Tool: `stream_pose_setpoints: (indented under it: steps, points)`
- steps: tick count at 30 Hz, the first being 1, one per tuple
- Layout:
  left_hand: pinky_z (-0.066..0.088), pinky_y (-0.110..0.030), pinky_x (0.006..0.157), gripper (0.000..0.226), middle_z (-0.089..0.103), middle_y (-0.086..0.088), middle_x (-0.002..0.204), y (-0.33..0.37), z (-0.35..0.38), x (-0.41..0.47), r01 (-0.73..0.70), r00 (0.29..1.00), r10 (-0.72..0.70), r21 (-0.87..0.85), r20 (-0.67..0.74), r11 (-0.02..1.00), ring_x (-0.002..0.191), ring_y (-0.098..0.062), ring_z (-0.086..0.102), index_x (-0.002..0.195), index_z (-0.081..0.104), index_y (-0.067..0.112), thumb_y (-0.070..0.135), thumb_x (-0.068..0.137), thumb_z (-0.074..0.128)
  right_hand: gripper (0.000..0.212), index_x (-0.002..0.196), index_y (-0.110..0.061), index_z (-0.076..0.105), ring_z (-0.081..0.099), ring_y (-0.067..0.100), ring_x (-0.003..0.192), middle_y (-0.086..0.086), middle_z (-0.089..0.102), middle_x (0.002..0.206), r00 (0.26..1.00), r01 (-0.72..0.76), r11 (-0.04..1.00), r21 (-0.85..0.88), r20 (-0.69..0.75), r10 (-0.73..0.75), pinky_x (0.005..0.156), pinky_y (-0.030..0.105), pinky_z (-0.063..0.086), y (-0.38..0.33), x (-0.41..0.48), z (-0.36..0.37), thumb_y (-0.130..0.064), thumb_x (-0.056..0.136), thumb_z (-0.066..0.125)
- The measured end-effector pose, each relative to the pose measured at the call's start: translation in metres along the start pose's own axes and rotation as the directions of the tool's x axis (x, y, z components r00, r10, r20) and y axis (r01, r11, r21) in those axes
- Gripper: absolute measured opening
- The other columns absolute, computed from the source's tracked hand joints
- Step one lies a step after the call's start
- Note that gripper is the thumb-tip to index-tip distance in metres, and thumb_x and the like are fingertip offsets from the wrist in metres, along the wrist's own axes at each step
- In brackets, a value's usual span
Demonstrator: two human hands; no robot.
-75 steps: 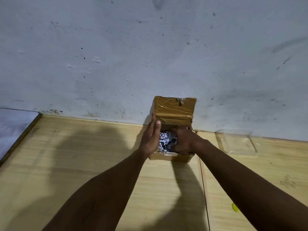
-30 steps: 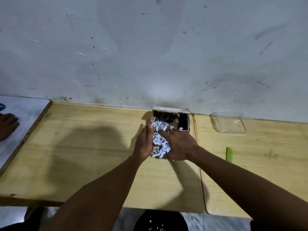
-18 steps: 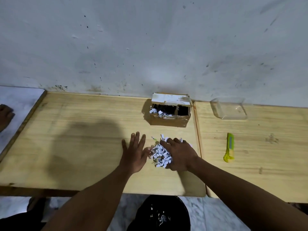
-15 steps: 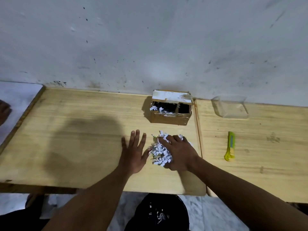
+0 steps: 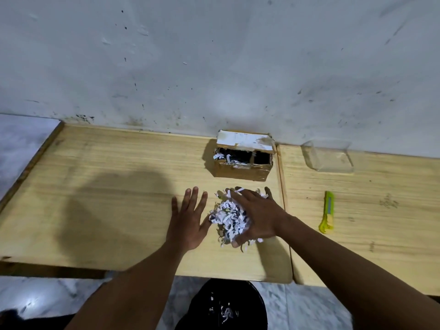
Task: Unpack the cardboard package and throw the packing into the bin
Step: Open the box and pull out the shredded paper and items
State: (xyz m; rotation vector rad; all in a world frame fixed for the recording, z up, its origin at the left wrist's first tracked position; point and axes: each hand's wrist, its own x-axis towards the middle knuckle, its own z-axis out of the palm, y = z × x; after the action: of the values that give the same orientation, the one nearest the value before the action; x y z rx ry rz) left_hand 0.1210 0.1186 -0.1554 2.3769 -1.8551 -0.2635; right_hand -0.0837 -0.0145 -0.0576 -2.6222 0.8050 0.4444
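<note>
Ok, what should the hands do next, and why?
Probably bring the left hand in against the shredded paper to cup it with the right hand: the left lies flat beside the pile, the right rests on top, and the bin sits below.

Plain room, wooden tables [image 5: 107, 186], stained wall [image 5: 214, 55]

Two light wooden tables, butted edge to edge. Left table [image 5: 95, 186]: open cardboard box [image 5: 241, 171] at back edge; shredded paper [image 5: 228, 220] heaped nearer front, under right hand [image 5: 259, 217]; left hand [image 5: 188, 222] flat just beside heap. Right table [image 5: 381, 234]: clear plastic container [image 5: 331, 158] at back, yellow-green utility knife [image 5: 328, 213] nearer front.
</note>
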Motion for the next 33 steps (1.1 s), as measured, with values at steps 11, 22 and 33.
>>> stream_pose_setpoints:
  steps: [11,22,33]
  points:
    - [0.021,-0.054,0.115,0.049,0.044,-0.006,0.149,-0.002,-0.014,0.008,0.048,0.987,-0.096,-0.335,-0.128,0.941,0.143,-0.025,0.032,0.143,0.044,0.022,0.03,0.094,0.043,0.033,0.119,-0.046,0.059,0.063,0.007,0.108,-0.016,0.063,0.119,0.928,0.031,0.831,0.555,-0.325,0.182,0.084,0.006,0.042,0.044,-0.034,-0.015,-0.035,0.09,0.069]
    - [0.042,-0.031,0.093,0.039,0.061,0.008,0.117,0.066,-0.049,0.029,-0.28,0.96,0.255,-0.43,-0.116,0.858,0.113,-0.011,0.052,0.118,0.066,0.03,0.052,0.086,0.061,0.036,0.112,-0.013,0.072,0.062,0.016,0.097,0.003,0.065,0.106,0.931,0.087,0.887,0.453,-0.353,0.089,0.082,0.025,0.048,0.04,-0.014,0.0,-0.014,0.076,0.08]
    - [0.052,-0.033,0.089,0.043,0.072,-0.008,0.107,0.01,-0.056,0.058,0.056,0.985,-0.142,-0.595,-0.099,0.802,0.097,-0.022,0.067,0.114,0.07,0.013,0.001,0.074,0.058,0.04,0.112,-0.015,0.072,0.063,0.033,0.105,0.012,0.067,0.118,0.865,-0.168,0.927,0.336,-0.401,0.302,0.084,0.041,0.053,0.064,-0.019,-0.001,-0.017,0.074,0.061]
